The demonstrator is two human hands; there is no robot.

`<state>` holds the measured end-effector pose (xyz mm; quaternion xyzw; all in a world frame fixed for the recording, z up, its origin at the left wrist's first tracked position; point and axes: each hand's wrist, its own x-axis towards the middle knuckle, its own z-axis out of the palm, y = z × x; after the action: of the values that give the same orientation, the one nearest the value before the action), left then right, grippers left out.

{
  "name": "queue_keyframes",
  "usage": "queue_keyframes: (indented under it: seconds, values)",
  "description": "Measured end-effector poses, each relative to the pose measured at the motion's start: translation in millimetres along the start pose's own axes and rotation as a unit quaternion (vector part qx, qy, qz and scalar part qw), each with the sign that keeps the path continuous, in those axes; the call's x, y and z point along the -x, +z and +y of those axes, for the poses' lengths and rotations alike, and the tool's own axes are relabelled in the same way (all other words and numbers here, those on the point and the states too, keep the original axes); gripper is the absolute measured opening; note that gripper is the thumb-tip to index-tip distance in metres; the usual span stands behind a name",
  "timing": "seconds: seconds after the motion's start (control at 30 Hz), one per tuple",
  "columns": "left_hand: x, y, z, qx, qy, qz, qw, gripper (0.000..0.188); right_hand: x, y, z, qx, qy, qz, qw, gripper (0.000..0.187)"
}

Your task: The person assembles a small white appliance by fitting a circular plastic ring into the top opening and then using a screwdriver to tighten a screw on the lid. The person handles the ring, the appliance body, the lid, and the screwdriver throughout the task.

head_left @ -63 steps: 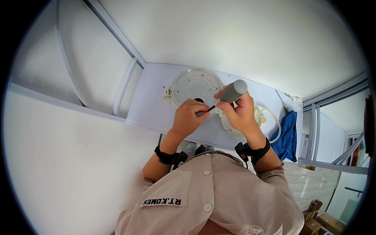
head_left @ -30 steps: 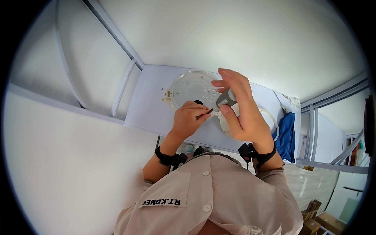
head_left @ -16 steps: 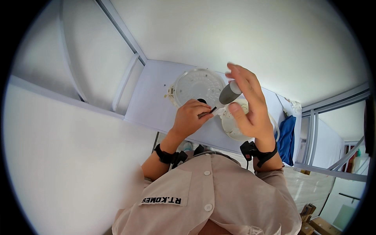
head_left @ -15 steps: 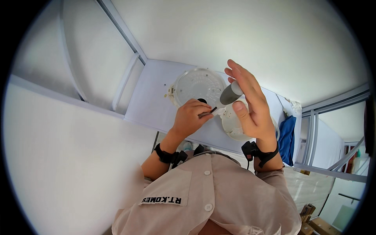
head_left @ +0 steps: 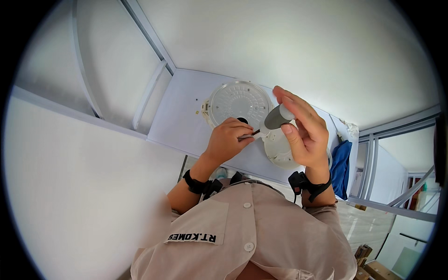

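My right hand [head_left: 308,128] has its thumb and curved fingers around a thick grey handle [head_left: 275,118] with a paler rounded end. The handle slants down to the left, and a pale narrow part continues from its lower end toward my other hand. My left hand [head_left: 225,141] is closed, pinching a thin dark rod [head_left: 244,137] that lines up with the handle; whether the two are joined I cannot make out. Beneath and beyond my hands lies a round clear-covered cover [head_left: 228,105] with a ribbed pattern. A round cream-coloured housing [head_left: 278,151] sits partly hidden under my right hand.
The pale table [head_left: 170,121] meets a white wall behind. A blue cloth or pouch [head_left: 343,163] lies at its right end, beside a thin tool [head_left: 337,128]. Small loose bits [head_left: 197,112] lie at the left. Metal framing and a white panel [head_left: 74,186] stand to my left.
My right hand has come lower, its fingers curling closer and its thumb against the handle. The grey handle now leans more to the side. My left hand stays almost in place.
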<state>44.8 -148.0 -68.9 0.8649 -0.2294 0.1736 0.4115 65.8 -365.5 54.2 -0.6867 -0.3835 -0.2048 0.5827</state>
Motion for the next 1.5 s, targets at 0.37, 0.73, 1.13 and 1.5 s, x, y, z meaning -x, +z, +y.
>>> queue_keyframes:
  seconds: [0.37,0.73,1.13,1.5]
  values:
    - [-1,0,1,-0.007,0.005,0.001,1.000,0.017,4,4,1,-0.038,-0.022,0.004,0.999,0.047]
    - [0,-1,-1,-0.003,-0.003,-0.012,1.000,0.019,12,2,18,0.025,-0.065,0.024,0.997,0.046]
    - [3,1,-4,0.005,-0.012,-0.018,1.000,0.020,15,-6,16,0.063,-0.094,-0.012,0.994,0.041]
    - [4,1,-3,0.010,-0.012,-0.012,1.000,0.020,11,-4,9,0.109,-0.074,0.014,0.991,0.044]
